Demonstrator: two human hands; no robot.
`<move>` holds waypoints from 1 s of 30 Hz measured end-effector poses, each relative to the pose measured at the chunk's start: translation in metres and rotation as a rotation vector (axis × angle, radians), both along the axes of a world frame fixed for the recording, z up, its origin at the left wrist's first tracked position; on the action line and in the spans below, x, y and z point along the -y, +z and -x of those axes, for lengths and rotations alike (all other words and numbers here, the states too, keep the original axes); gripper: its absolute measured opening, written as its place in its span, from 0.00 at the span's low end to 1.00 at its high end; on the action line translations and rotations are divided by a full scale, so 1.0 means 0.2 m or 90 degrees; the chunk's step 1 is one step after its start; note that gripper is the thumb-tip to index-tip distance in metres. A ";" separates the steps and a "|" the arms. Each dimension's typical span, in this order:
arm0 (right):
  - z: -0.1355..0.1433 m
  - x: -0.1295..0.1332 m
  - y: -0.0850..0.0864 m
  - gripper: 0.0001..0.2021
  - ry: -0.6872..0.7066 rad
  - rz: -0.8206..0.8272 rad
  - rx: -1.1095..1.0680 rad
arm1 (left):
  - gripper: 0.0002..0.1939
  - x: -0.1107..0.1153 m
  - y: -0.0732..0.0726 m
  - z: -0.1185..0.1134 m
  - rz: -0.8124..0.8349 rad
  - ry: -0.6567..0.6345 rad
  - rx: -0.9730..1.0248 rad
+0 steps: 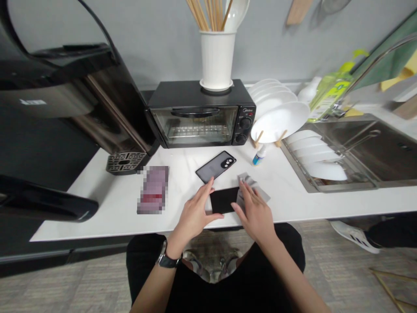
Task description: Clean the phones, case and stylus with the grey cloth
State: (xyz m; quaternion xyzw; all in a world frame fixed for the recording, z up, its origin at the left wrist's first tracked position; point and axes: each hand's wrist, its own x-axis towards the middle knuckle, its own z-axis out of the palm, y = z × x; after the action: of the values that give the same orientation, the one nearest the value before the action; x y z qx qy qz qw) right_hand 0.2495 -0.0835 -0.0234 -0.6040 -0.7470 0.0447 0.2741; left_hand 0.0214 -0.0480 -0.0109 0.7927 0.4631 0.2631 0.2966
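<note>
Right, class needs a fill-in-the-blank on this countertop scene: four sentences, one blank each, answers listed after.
1. Both hands, the left hand and the right hand, touch a flat ____ rectangle.
2. The phone lies with its ____ facing up.
3. The white utensil holder stands on top of the ____.
4. The left wrist wears a ____.

Answers: black; back; toaster oven; watch
</note>
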 end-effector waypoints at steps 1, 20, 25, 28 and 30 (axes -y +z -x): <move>0.07 -0.03 0.00 0.35 0.009 -0.009 0.002 | 0.62 0.00 0.00 0.00 0.000 0.001 0.004; 0.06 -0.01 0.02 0.34 -0.010 0.017 -0.006 | 0.61 0.00 0.01 0.00 0.017 0.002 0.008; 0.38 0.02 0.04 0.37 0.118 0.017 -0.020 | 0.55 0.00 -0.01 0.03 -0.005 -0.020 0.010; 0.35 0.14 0.04 0.36 0.159 0.038 -0.051 | 0.58 0.00 -0.01 0.02 0.005 -0.011 0.006; 0.21 0.20 0.04 0.33 0.164 0.065 -0.073 | 0.60 0.00 0.00 0.02 0.016 -0.005 0.010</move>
State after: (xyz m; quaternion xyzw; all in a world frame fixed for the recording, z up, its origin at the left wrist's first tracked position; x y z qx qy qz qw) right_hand 0.2068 -0.1236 -0.0164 -0.5128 -0.7983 0.1513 0.2772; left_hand 0.0183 -0.0486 -0.0116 0.7884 0.4614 0.2621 0.3113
